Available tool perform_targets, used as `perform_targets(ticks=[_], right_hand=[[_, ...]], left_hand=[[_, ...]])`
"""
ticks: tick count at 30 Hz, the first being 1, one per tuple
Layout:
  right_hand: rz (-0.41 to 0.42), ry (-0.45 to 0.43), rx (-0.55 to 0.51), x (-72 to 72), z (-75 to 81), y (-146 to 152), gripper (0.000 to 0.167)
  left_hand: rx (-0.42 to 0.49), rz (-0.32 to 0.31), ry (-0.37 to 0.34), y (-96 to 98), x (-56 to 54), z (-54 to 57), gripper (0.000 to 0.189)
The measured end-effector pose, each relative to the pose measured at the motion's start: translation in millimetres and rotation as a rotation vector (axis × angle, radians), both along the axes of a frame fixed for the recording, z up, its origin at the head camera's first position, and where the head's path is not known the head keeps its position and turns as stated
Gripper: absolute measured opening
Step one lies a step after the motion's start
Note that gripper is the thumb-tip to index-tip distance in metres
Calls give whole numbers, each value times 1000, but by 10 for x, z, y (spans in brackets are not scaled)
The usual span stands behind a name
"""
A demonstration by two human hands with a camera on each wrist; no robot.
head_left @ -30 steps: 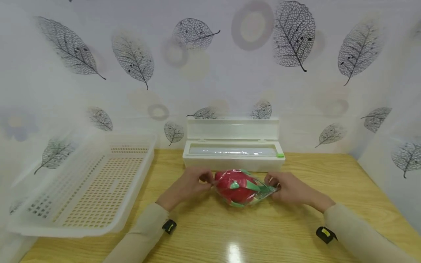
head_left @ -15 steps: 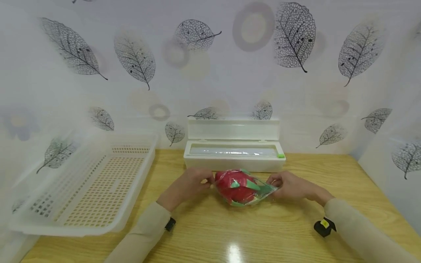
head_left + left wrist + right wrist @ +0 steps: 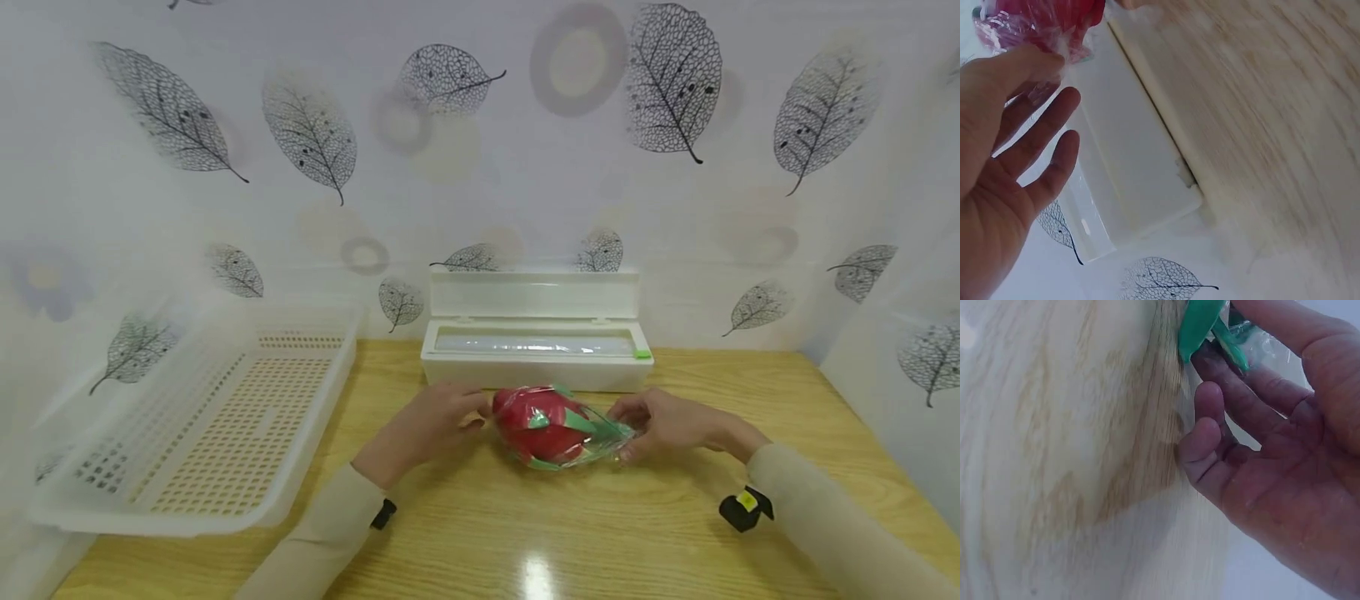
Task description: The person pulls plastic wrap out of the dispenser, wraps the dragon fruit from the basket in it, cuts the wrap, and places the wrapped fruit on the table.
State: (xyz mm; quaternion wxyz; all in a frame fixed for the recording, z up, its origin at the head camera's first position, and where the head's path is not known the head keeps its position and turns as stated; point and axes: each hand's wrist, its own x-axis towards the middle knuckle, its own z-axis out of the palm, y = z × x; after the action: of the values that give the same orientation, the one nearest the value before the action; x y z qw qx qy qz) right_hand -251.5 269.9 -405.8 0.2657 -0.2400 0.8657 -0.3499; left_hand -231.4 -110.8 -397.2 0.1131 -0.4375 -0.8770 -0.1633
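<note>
A red dragon fruit (image 3: 542, 432) with green scales lies on the table, covered in clear plastic wrap (image 3: 611, 435) that gathers toward its right end. My left hand (image 3: 438, 423) is at the fruit's left end; in the left wrist view its fingers are loosely spread, with the thumb against the crumpled wrap (image 3: 1075, 47). At the other end, my right hand (image 3: 671, 425) holds the gathered wrap between thumb and fingers. The right wrist view shows green scales (image 3: 1200, 328) by those fingers; the thumb tip is cut off there.
Behind the fruit stands a white cling film box (image 3: 536, 373), lid up, with a film roll (image 3: 532, 344) inside and a green piece at its right end. A white perforated plastic basket (image 3: 300, 450) is on the left. A leaf-patterned covering rises behind the wooden table (image 3: 600, 533).
My left thumb and fingers have parted from their pinch at the fruit's left end. My right hand's thumb has moved lower along the gathered wrap. The fruit has barely moved.
</note>
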Motion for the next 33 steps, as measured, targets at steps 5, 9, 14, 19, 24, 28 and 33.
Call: perform_targets(ticks=[5, 9, 14, 19, 24, 28, 33], right_hand=[[-5, 69, 11, 57, 70, 165, 63], [-50, 109, -48, 124, 148, 282, 61], [-90, 266, -72, 234, 197, 291, 49], [-5, 365, -10, 307, 137, 141, 72], [61, 489, 118, 292, 12, -53, 73], [91, 583, 190, 258, -59, -188, 54], [73, 545, 188, 213, -67, -286, 42]], left_hand=[[109, 9, -213, -59, -14, 7, 12], [190, 16, -231, -87, -25, 40, 13], [278, 24, -162, -69, -27, 112, 17], [325, -34, -181, 30, -8, 170, 19], [321, -75, -199, 118, 13, 168, 17], [277, -51, -192, 149, 23, 156, 24], [192, -21, -257, 170, 28, 142, 40]])
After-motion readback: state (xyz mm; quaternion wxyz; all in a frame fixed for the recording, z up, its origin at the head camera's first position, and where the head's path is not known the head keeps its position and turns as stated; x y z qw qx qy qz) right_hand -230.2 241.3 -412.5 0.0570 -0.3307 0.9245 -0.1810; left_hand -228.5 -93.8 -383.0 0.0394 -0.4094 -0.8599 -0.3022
